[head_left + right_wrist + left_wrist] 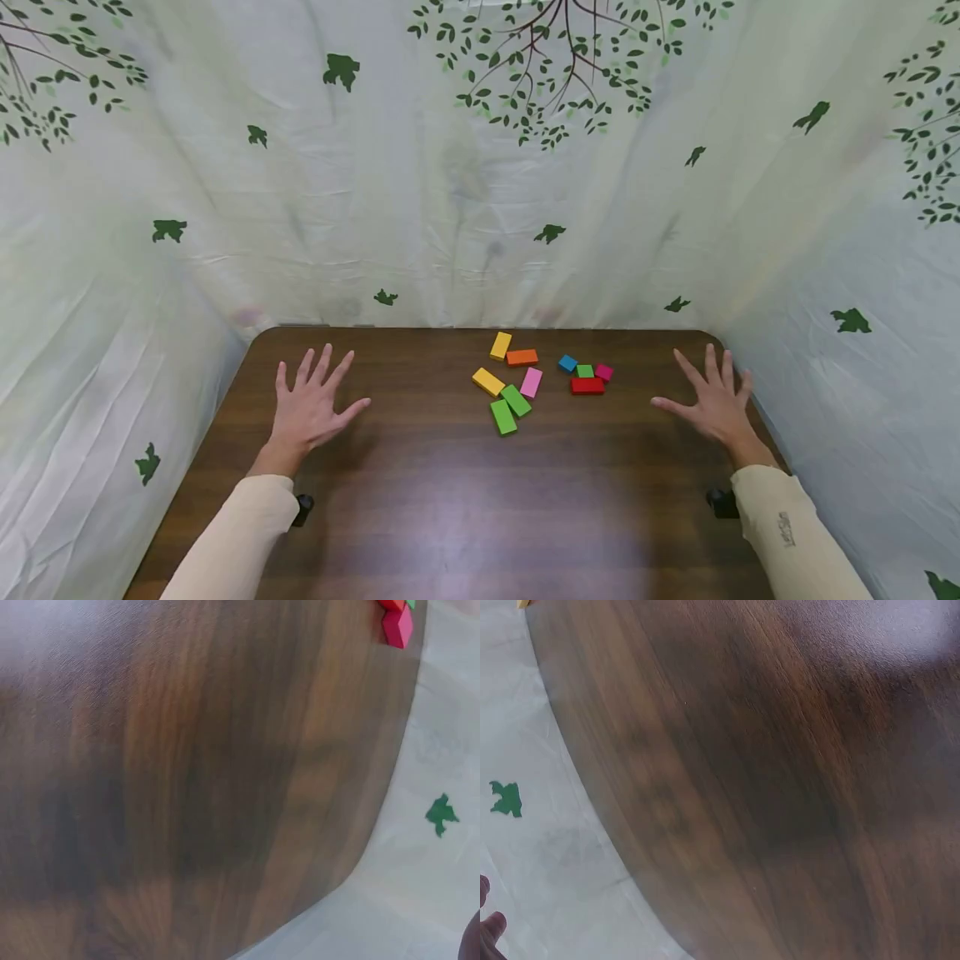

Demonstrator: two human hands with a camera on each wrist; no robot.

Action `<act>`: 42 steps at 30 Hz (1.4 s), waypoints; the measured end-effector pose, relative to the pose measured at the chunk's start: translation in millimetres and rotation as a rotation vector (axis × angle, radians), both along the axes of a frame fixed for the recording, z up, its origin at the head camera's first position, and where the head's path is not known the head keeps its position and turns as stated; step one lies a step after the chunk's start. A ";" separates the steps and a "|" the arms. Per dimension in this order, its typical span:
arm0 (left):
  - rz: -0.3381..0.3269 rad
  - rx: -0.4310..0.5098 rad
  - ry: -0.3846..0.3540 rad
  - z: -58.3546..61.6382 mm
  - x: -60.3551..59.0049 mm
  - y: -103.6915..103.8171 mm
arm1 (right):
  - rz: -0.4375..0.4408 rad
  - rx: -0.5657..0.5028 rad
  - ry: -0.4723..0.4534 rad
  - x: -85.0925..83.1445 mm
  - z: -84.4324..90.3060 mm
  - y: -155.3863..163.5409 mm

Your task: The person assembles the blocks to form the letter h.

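My left hand (309, 408) is spread over the left part of the brown table, its fingers straight and holding nothing. On the opposite side, my right hand (716, 404) has its fingers fanned out, with nothing in it. Between them lie several coloured wooden blocks. The left cluster has two yellow blocks (489, 382), an orange block (522, 357), a pink block (531, 383) and two green blocks (503, 417). To its right, a red block (587, 386) lies against a small green block (584, 371), near a blue block (567, 363) and a magenta block (398, 627).
The dark wood table (450, 517) has rounded far corners. White cloth (450, 208) printed with leaves and birds hangs behind it and at both sides. Each wrist carries a small black camera, such as the right wrist camera (722, 503).
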State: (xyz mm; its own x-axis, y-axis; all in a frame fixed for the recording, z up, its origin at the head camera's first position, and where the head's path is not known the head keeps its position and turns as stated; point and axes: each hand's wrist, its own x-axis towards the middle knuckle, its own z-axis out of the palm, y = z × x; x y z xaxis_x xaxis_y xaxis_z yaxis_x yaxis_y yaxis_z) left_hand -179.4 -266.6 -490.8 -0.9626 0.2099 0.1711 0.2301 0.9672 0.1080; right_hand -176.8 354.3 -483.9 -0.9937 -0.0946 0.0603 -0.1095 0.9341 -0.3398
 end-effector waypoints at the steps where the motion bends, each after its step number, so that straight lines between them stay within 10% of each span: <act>1: -0.006 0.001 -0.006 -0.5 -1.4 1.7 | 0.002 0.002 0.001 -1.5 0.7 -1.4; 42: -0.069 0.103 -0.163 -47.6 -50.7 175.5 | 0.118 -0.034 -0.006 -71.3 -7.3 -103.2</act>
